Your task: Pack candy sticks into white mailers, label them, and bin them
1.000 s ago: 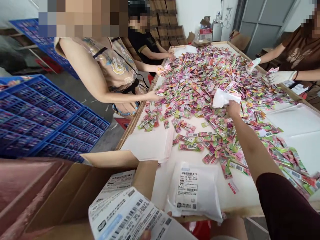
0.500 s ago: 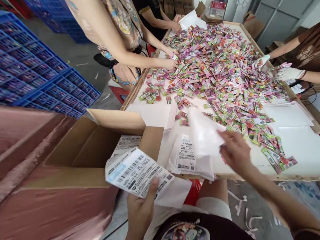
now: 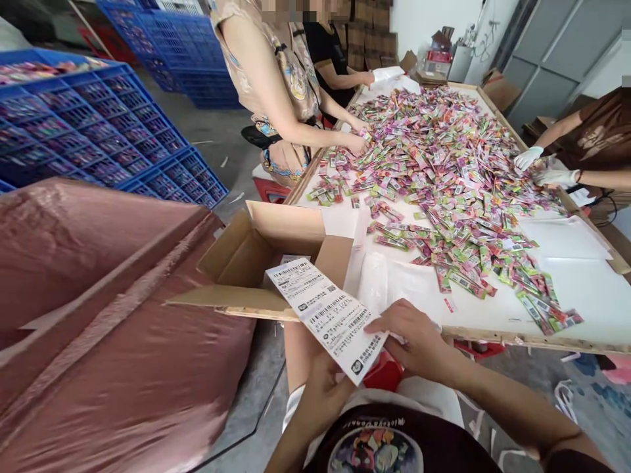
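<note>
A strip of white shipping labels [image 3: 328,318], printed with barcodes and small text, slants over my lap at the table's near edge. My left hand [image 3: 328,387] grips it from below, its fingers partly hidden behind the paper. The fingers of my right hand [image 3: 414,335] are closed on the strip's lower right edge. Just beyond, a white plastic mailing bag [image 3: 404,279] lies flat on the table, partly covered by my right hand. Left of it stands an open cardboard box [image 3: 335,263], with a printed label partly visible inside.
Small colourful packets [image 3: 444,151] are heaped over the table [image 3: 591,282]. More white bags [image 3: 566,236] lie at the right. Co-workers' hands reach into the heap from both sides. Blue crates [image 3: 98,125] and a large brownish-pink wrapped bundle [image 3: 123,315] stand at the left.
My right hand has let go of the white bag and moved down-left onto the labels. The labelled bag no longer shows on the table. My view has shifted left and up.
</note>
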